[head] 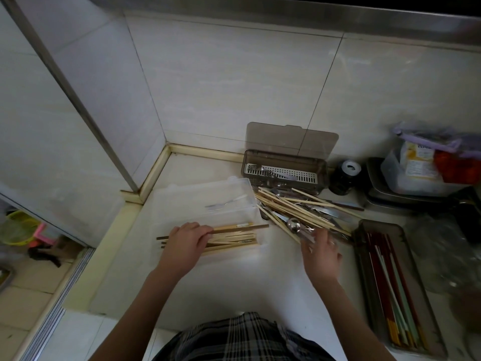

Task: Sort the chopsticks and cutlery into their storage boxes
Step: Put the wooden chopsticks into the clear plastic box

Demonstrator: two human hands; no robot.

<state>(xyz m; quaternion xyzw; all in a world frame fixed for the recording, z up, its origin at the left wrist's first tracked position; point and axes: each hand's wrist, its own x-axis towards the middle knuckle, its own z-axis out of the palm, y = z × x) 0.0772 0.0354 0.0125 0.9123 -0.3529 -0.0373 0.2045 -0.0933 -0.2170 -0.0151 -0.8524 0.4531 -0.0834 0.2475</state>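
At your far right on the pale worktop (260, 282) stands a dark jar (343, 178) with a white lid; beside it a metal tray (382, 196) carries a clear tub (406, 178) of packets — purple plastic on top; down left, on the floor, a green basket (15, 227).

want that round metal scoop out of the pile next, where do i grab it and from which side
Judging from the pose, pinch the metal scoop by its round bowl, coming from above on the near side. The bowl sits proud on the chopstick pile; its handle is buried under sticks, so I can't recommend it.
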